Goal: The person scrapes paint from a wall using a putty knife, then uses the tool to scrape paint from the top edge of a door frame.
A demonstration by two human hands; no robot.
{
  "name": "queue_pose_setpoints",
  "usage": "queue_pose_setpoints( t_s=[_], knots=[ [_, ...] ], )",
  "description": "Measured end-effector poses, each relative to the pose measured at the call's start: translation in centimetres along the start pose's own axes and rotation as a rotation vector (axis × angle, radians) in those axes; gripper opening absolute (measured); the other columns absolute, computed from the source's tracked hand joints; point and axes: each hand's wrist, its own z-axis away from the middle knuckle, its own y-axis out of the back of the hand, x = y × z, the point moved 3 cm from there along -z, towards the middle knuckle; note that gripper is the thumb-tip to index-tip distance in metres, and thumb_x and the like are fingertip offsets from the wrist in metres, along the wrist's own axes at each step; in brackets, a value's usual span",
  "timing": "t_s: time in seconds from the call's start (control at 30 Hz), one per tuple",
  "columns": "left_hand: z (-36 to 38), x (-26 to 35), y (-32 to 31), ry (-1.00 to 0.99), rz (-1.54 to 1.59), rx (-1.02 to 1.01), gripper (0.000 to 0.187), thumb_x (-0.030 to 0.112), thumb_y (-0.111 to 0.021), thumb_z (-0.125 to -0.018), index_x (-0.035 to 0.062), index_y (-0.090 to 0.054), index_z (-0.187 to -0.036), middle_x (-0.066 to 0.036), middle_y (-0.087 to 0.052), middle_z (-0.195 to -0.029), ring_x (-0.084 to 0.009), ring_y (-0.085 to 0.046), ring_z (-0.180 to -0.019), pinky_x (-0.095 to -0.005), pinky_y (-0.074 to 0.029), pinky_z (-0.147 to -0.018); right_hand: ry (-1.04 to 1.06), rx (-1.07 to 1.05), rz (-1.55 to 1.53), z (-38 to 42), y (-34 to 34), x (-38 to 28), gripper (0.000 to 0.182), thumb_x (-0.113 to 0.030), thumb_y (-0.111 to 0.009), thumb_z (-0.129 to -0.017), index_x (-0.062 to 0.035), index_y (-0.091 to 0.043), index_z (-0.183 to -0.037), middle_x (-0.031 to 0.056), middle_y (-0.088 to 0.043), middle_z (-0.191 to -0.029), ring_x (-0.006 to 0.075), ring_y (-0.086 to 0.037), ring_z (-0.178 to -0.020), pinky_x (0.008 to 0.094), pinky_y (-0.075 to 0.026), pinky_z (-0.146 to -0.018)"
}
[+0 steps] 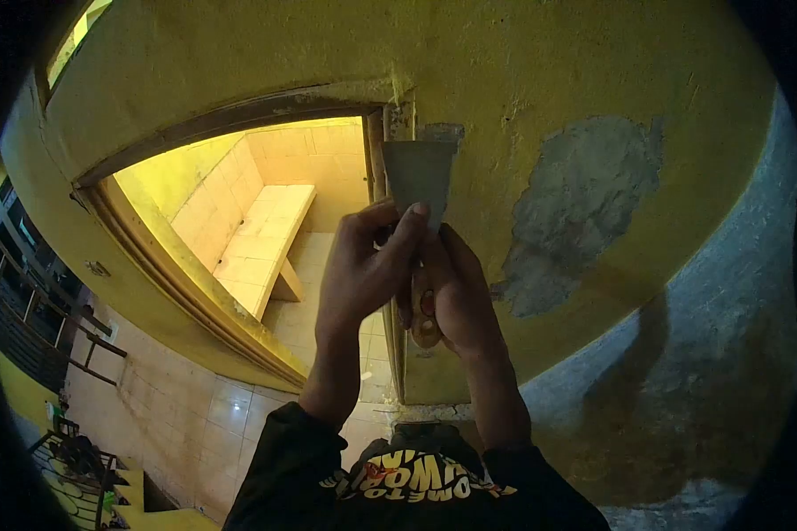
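Both of my hands are on a putty knife [421, 173] held upright in front of the wall, its wide metal blade pointing up. My left hand [372, 257] pinches the lower part of the blade, with the thumb lying on its face. Around the handle [426, 326], my right hand [460, 292] is closed; the handle's lower end shows below the fingers. Behind the blade are the door frame's edge and a small grey patch [452, 133] on the yellow wall [540, 71].
Right of my hands, a large rough grey patch [584, 203] marks the wall. An open doorway with a wooden frame [239, 113] is at left, showing a tiled bench [270, 221] inside. A rack [71, 469] stands at lower left, on the tiled floor's side [186, 425].
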Motion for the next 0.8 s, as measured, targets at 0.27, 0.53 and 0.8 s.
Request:
queue_pose_setpoints(
  t_s=[0.27,0.53,0.8],
  knots=[
    [-1.8,1.6,-0.4,-0.134,-0.032,0.259,0.03,0.025,-0.062,-0.084,-0.0049,-0.062,-0.081,-0.005,-0.059,-0.065,-0.0059,-0.052,-0.058,-0.0228,-0.042,-0.053,0.186,0.036,0.048,-1.6,-0.4,0.3,0.028,-0.021,-0.037,-0.096,-0.0019,-0.049,-0.08,0.0012,-0.045,-0.05,0.0078,-0.044,-0.037,0.023,-0.038,-0.036],
    [-3.3,1.2,-0.2,0.05,-0.092,0.322,0.036,0.03,-0.065,-0.08,-0.0008,-0.056,-0.063,0.0,-0.05,-0.051,-0.0033,-0.042,-0.05,-0.0224,-0.034,-0.044,0.142,-0.014,-0.021,-2.2,-0.4,-0.3,0.031,-0.022,-0.037,-0.096,-0.0011,-0.051,-0.079,0.0016,-0.046,-0.048,0.008,-0.044,-0.035,0.0233,-0.036,-0.033],
    [-4.0,1.2,-0.1,0.05,0.11,0.274,0.027,0.022,-0.064,-0.081,-0.0028,-0.061,-0.074,-0.002,-0.057,-0.063,-0.0059,-0.046,-0.054,-0.0219,-0.036,-0.049,0.098,0.009,-0.098,-1.9,-1.4,-1.2,0.033,-0.026,-0.037,-0.096,-0.0015,-0.051,-0.079,0.0024,-0.047,-0.05,0.008,-0.045,-0.036,0.0231,-0.036,-0.033]
  ],
)
